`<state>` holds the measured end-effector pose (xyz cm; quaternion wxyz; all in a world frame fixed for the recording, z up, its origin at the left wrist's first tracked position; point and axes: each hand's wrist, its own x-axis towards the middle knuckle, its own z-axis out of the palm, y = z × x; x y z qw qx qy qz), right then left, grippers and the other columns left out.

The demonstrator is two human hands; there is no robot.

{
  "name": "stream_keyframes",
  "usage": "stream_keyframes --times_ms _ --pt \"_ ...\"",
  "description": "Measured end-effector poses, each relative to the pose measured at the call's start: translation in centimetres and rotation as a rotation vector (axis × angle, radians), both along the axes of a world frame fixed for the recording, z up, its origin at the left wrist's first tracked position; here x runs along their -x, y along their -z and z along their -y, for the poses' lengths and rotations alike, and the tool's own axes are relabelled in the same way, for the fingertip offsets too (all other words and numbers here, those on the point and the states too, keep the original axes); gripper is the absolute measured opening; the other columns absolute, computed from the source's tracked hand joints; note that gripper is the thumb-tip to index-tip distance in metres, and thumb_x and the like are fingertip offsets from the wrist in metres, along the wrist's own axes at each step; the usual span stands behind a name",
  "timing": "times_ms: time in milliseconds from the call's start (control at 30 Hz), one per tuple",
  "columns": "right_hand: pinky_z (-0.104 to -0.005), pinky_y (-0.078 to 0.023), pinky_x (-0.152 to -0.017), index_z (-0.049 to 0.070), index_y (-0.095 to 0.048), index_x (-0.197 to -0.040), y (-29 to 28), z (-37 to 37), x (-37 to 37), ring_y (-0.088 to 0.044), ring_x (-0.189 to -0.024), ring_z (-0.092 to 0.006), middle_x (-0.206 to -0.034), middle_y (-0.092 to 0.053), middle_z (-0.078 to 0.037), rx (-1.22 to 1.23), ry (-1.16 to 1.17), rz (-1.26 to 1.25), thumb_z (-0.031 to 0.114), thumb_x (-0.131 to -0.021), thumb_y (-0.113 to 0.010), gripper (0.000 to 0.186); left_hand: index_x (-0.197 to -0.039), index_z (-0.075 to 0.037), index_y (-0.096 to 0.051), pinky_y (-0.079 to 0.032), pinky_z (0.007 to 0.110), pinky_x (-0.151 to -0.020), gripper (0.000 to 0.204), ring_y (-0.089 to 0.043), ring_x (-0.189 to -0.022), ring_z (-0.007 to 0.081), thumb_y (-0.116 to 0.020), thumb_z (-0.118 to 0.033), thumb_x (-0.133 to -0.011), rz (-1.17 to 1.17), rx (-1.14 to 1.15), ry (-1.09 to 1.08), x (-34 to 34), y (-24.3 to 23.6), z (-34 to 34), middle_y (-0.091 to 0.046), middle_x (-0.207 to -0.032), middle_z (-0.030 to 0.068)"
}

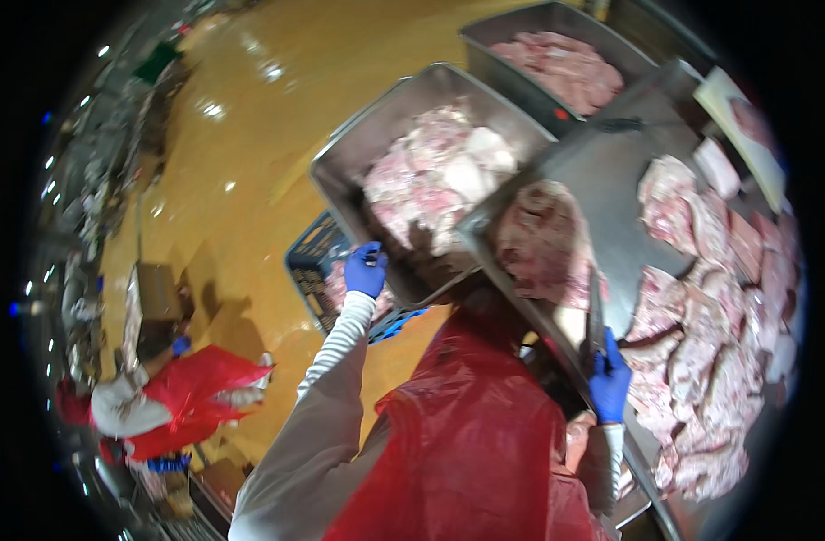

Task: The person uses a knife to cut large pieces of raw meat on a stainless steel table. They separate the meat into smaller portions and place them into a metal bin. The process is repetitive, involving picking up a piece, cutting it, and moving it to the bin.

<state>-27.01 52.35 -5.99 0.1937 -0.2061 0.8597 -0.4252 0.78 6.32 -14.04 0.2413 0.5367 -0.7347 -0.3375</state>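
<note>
My left hand, in a blue glove, is closed near the near-left corner of a steel bin; a small dark item shows between the fingers, too small to name. The bin holds pale fatty meat trimmings. My right hand, also gloved, grips a long knife along the near edge of the steel table. A large flat slab of meat lies just left of the blade. Many meat cuts are piled to the right of my right hand.
A second bin of pink meat stands at the back, and a board at the upper right. A blue plastic crate with trimmings sits on the yellow floor. A co-worker in a red apron is at lower left, near boxes.
</note>
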Motion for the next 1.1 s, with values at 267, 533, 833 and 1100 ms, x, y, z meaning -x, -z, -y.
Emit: stream_keyframes --times_ms 267,533,833,1100 --pt "-0.0504 -0.054 -0.076 0.016 -0.062 -0.145 -1.8 2.5 -2.8 -0.068 -0.082 -0.0426 -0.094 -0.069 -0.024 -0.287 -0.039 -0.149 0.009 -0.09 -0.064 0.055 -0.138 -0.004 -0.063 -0.052 0.04 -0.104 0.065 -0.065 -0.12 0.0371 -0.08 -0.013 -0.076 0.134 0.145 0.816 25.3 -3.8 -7.5 -0.068 -0.13 0.0222" --pt "-0.0464 -0.057 -0.081 0.02 -0.062 -0.145 -2.9 1.9 -10.0 -0.071 -0.091 -0.0427 -0.104 -0.071 -0.026 -0.191 0.217 -0.073 0.007 -0.089 -0.065 0.058 -0.121 -0.004 -0.07 -0.051 0.045 -0.104 0.047 -0.064 -0.113 0.0403 -0.073 -0.009 -0.074 -0.147 0.403 1.448 34.6 -5.6 -10.0 -0.068 -0.118 0.0209" --pt "-0.0511 -0.055 -0.073 0.022 -0.058 -0.148 -1.4 1.6 -12.5 -0.068 -0.082 -0.044 -0.094 -0.068 -0.024 -0.235 0.465 -0.177 0.009 -0.091 -0.065 0.059 -0.118 -0.01 -0.067 -0.056 0.045 -0.093 0.042 -0.066 -0.111 0.0322 -0.075 -0.018 -0.079 0.263 0.558 1.672 35.2 -5.6 -15.6 -0.067 -0.115 0.011" --pt "-0.0533 -0.056 -0.069 0.027 -0.054 -0.151 -0.8 3.7 -7.6 -0.069 -0.077 -0.0428 -0.098 -0.069 -0.02 -0.439 0.357 -0.192 0.013 -0.095 -0.059 0.058 -0.091 -0.008 -0.071 -0.057 0.046 -0.083 0.017 -0.071 -0.089 0.0353 -0.071 -0.016 -0.076 0.337 0.542 1.703 36.9 -4.4 -15.6 -0.071 -0.096 0.0146"
